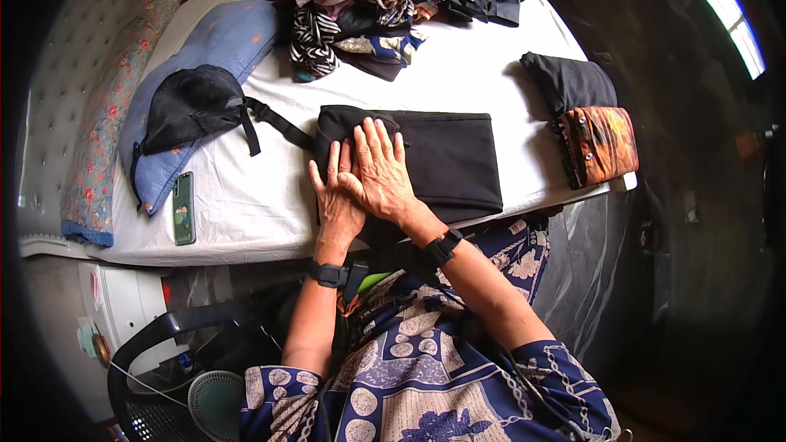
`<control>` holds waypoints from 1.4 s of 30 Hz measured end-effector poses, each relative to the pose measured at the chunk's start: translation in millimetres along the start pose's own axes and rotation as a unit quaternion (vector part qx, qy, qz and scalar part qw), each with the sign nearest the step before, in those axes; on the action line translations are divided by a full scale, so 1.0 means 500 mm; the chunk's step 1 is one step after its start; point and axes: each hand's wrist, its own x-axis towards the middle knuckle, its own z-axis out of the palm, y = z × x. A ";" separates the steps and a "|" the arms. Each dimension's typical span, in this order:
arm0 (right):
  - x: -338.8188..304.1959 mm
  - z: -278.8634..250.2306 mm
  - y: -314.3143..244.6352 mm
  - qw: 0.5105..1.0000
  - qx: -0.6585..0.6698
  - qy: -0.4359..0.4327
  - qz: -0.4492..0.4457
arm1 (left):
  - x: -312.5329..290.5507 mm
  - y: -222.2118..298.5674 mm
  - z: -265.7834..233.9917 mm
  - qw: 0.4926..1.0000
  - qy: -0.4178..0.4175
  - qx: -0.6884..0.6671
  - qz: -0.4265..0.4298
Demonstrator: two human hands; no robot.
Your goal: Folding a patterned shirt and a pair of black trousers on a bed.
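A folded black garment (450, 157) lies flat near the front edge of the bed, with a narrower fold laid over its left end. My left hand (336, 198) rests on that left part, fingers stretched forward. Partly overlapping it, my right hand (381, 170) lies palm down on the same fold with its fingers extended. Both palms touch the cloth, and neither hand grips it. Which kind of garment it is, I cannot tell. Just left of it, a black strap runs from a black bag (196, 106) to the garment's edge.
A heap of mixed clothes (352, 12) covers the far side of the white-sheeted bed (471, 69). Folded black clothing (569, 82) and an orange patterned folded garment (602, 147) sit at the right edge. Leftward are a blue pillow (233, 37), a phone (184, 209) and a floral bolster (123, 115).
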 end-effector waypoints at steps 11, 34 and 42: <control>-0.022 -0.076 0.010 0.925 0.297 0.224 0.080 | 0.011 -0.009 -0.074 0.967 0.087 -0.211 -0.112; -0.013 -0.020 0.064 0.810 0.470 0.225 0.269 | 0.035 -0.043 -0.136 0.841 0.033 -0.475 -0.257; 0.013 -0.164 0.055 0.921 0.291 0.059 0.251 | 0.061 0.039 -0.162 0.876 0.032 -0.435 -0.207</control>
